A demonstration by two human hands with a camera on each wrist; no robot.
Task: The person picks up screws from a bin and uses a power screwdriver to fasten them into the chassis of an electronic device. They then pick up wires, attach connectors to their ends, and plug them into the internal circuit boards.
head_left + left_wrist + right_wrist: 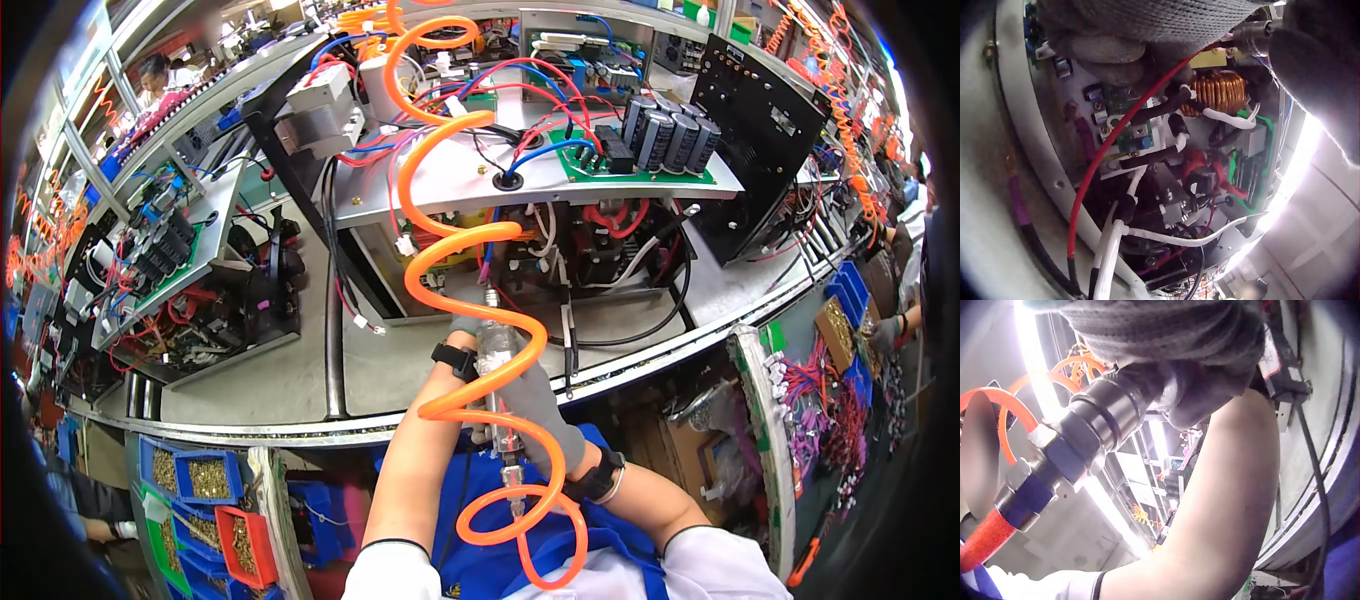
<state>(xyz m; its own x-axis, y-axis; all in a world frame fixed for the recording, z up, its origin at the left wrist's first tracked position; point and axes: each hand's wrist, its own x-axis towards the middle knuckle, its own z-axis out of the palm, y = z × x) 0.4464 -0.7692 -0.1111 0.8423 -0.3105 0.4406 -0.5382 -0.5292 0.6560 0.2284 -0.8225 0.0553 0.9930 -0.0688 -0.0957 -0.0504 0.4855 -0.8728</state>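
A silver air screwdriver (497,350) points away from me into the lower bay of an open electronics chassis (400,195). My gloved right hand (548,415) grips its body from the right. In the right wrist view its steel hose coupling (1107,415) sticks out below the right glove (1166,337). My gloved left hand (465,324), partly hidden by tool and hose, is at the tool's front end. The left wrist view shows the left glove's curled fingers (1104,53) and thumb holding the metal nose (1252,37), near a copper coil (1216,92) and a red wire (1100,162).
An orange coiled hose (450,240) hangs across the middle of the view. Another chassis (200,270) stands left on the bench. A black panel (755,135) rises at right. Blue bins (205,475) of screws and a red bin (245,545) sit lower left, wire bundles (835,420) lower right.
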